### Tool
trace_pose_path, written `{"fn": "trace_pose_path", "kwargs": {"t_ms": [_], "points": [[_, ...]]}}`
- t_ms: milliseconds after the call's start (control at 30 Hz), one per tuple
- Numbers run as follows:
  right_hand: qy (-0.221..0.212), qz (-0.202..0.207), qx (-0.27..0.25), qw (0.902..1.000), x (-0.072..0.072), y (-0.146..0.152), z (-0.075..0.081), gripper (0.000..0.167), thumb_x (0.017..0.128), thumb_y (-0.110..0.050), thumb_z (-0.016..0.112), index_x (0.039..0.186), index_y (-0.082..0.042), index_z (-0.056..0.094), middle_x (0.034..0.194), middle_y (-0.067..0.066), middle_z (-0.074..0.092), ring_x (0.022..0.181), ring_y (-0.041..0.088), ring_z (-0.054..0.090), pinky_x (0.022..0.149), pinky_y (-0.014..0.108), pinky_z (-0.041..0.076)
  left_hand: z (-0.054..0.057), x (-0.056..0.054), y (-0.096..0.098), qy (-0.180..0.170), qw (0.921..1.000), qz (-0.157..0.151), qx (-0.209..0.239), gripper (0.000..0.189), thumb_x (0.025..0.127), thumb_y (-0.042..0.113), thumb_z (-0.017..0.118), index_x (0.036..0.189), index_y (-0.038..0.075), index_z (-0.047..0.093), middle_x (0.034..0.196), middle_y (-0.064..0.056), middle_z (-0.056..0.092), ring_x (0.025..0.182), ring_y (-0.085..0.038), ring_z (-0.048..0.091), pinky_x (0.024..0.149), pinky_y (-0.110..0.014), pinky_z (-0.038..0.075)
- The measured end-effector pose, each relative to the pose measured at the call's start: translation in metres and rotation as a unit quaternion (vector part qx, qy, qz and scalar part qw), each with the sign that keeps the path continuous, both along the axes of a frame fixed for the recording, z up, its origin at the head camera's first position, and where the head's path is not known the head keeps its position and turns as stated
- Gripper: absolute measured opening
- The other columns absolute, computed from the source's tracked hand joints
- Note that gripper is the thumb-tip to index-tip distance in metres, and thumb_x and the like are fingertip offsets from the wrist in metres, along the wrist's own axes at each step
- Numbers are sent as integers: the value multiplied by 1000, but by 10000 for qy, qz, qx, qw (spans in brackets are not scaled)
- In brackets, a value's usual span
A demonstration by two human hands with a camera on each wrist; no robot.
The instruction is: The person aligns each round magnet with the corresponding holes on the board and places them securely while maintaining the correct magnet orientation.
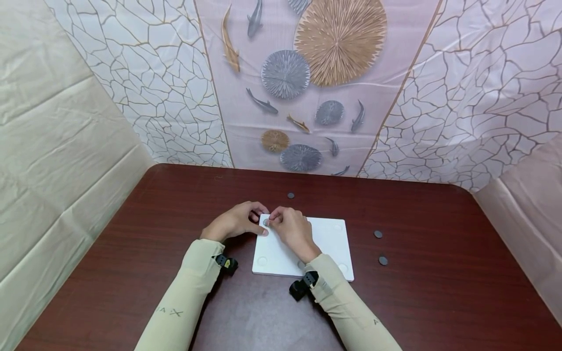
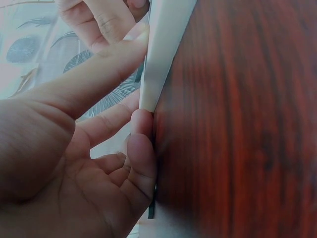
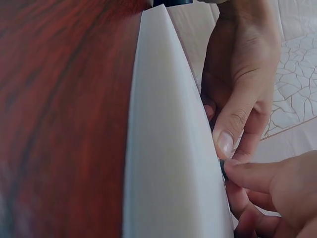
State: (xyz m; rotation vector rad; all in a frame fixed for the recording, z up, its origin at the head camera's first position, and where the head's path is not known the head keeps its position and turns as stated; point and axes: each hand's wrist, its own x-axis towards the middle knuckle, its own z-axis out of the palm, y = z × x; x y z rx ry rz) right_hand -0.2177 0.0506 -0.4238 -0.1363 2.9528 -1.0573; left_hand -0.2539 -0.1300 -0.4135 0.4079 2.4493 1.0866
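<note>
Sleeves (image 1: 182, 295): nearest the camera, pale cream, they rose from the lower left and lower right-of-centre of the frame, with black wrist cameras (image 1: 300, 289) at the cuffs.

Dark disc (image 1: 265, 223): it was at the upper-left corner of the white board (image 1: 327, 241), near mid-frame, partly covered; whether it lay fully flat could not be told. It looked light, stiff and perhaps slippery, its thin rim seeming the best place to take hold.

White board: it lay on the desk (image 1: 439, 282) just below the middle of the frame, with pale round marks near its corners. It appeared stiff, fairly light and apt to slide, so its edges seemed the best hold.

Right grip (image 1: 293, 233): thumb and fingertips were drawn together, pinching the dark disc.

Left grip (image 1: 237, 221): thumb and forefinger stood well apart, the thumb on the board's face and other fingers bent against its edge, holding the upper-left corner.

Grey round (image 1: 300, 264): it showed at the board's lower edge, partly hidden by the right wrist.

Loose discs (image 1: 378, 234): one lay above the board, two to its right.

Desk: dark reddish-brown, it filled the lower frame.

Backdrop (image 1: 342, 44): patterned cloth hung across the top.
</note>
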Motion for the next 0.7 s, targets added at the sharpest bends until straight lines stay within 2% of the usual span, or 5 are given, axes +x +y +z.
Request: {"fn": "trace_pose_path", "kwargs": {"t_ms": [133, 700], "points": [[77, -69, -20, 9999, 0, 1, -1, 9, 96, -26, 81, 90, -21, 77, 78, -8, 70, 70, 12, 61, 62, 33, 46, 0, 0, 1, -17, 10000, 42, -8, 49, 86, 11, 89, 130, 6, 67, 116, -9, 62, 107, -22, 55, 95, -36, 48], [308, 136, 67, 9994, 1, 3, -5, 6, 97, -26, 79, 92, -24, 76, 73, -9, 66, 59, 13, 53, 55, 32, 41, -1, -1, 0, -49, 10000, 17, -23, 51, 86, 12, 89, 132, 6, 66, 117, -9, 63, 107, -22, 56, 95, -36, 49]]}}
